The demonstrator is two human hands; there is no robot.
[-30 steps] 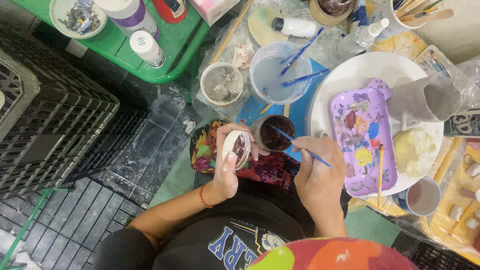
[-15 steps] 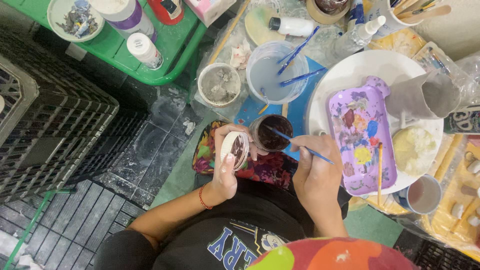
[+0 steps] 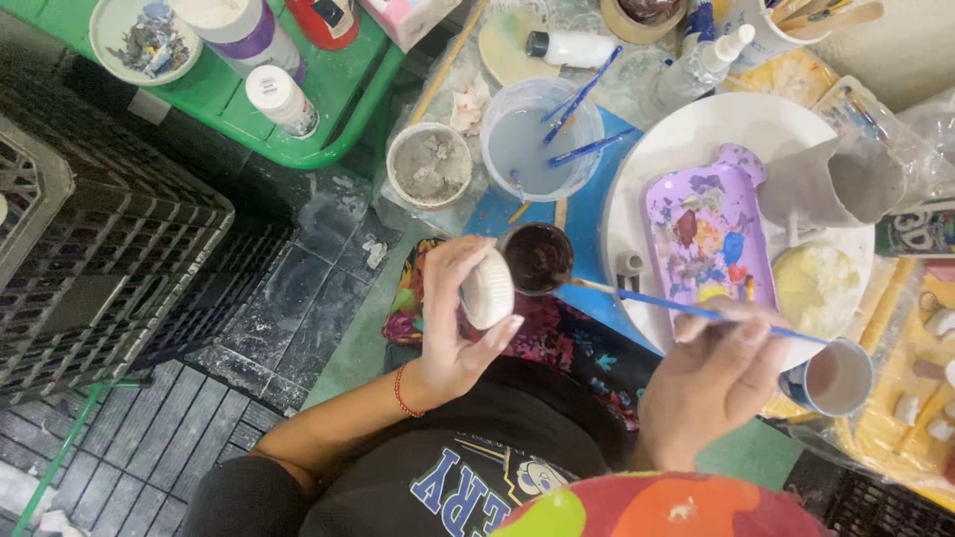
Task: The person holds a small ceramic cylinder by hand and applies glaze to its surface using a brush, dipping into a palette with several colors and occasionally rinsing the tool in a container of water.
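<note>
My left hand (image 3: 450, 323) grips a small white ribbed shell-shaped piece (image 3: 488, 289), held up over my lap. In my right hand (image 3: 718, 378) is a thin blue-handled paintbrush (image 3: 665, 303); its tip reaches left to the rim of a small cup of dark brown paint (image 3: 537, 258) that stands just right of the white piece. A purple paint palette (image 3: 708, 232) with several colour blobs lies on a large white plate (image 3: 686, 134), right behind my right hand.
A clear tub of cloudy water (image 3: 539, 139) holds blue brushes. Beside it is a small cup of grey paste (image 3: 429, 164). A grey clay jug (image 3: 834, 184) lies on the plate. A green tray (image 3: 308, 109) with bottles sits upper left; black crates (image 3: 90, 259) stand at left.
My right hand has drawn back to the right and the brush now lies flatter, its tip at the brown paint cup. My left hand has turned the white piece slightly.
</note>
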